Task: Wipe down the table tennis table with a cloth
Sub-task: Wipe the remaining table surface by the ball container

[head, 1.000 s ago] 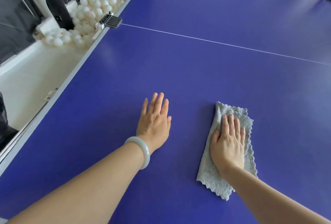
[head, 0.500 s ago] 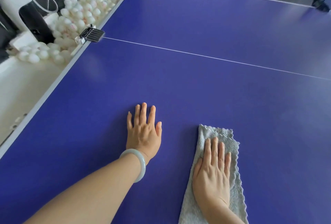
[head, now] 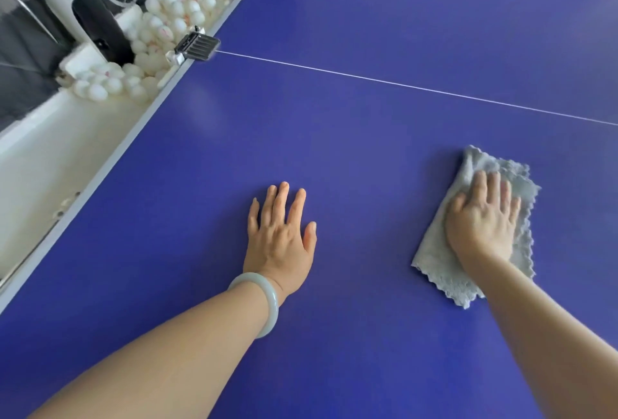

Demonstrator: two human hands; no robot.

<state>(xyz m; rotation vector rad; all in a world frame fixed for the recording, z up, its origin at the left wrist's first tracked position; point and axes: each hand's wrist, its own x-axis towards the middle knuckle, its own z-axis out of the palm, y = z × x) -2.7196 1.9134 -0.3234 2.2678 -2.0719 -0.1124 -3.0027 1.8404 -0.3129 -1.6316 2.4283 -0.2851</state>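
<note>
The blue table tennis table (head: pixel 351 137) fills most of the view. A folded grey cloth (head: pixel 434 251) lies flat on it at the right. My right hand (head: pixel 481 221) presses down on the cloth with straight fingers, covering its middle. My left hand (head: pixel 281 241) rests flat on the bare table surface to the left of the cloth, fingers spread, with a pale bangle on the wrist.
A thin white line (head: pixel 401 85) crosses the table ahead of my hands. A black net clamp (head: pixel 197 46) sits on the left edge. Beside that edge a white trough (head: pixel 40 164) holds several white balls (head: pixel 180 7), next to a white and black machine (head: pixel 83 0).
My right hand has pushed the cloth away from me and to the right across the table. My left hand has stayed flat in about the same spot.
</note>
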